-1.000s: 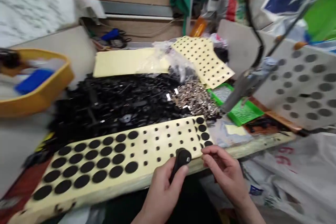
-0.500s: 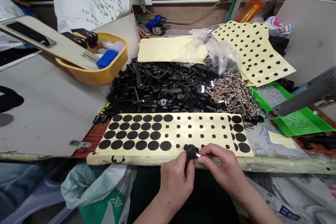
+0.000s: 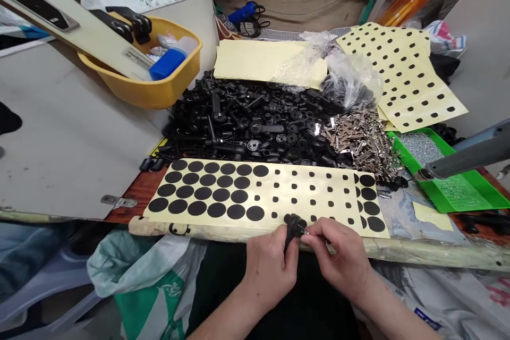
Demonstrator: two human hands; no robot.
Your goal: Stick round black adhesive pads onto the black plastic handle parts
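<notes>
My left hand is closed round a black plastic part with a rounded head and a narrow stem. It holds the part above the front edge of the bench. The fingertips of my right hand pinch a small metal piece against the head of that part; most of the piece is hidden by the fingers. Just behind both hands lies a cream sticker sheet with large black discs at the left and small black dots at the right.
A heap of black plastic parts covers the bench behind the sheet. Beside it are a pile of metal clips and a green tray of small metal pieces, with a grey tool reaching over it. A yellow basket stands left.
The view has tilted down and shifted slightly. The metal piece, brighter and plainer before, now sits closer to the black part, and more of it is covered by my right fingers.
</notes>
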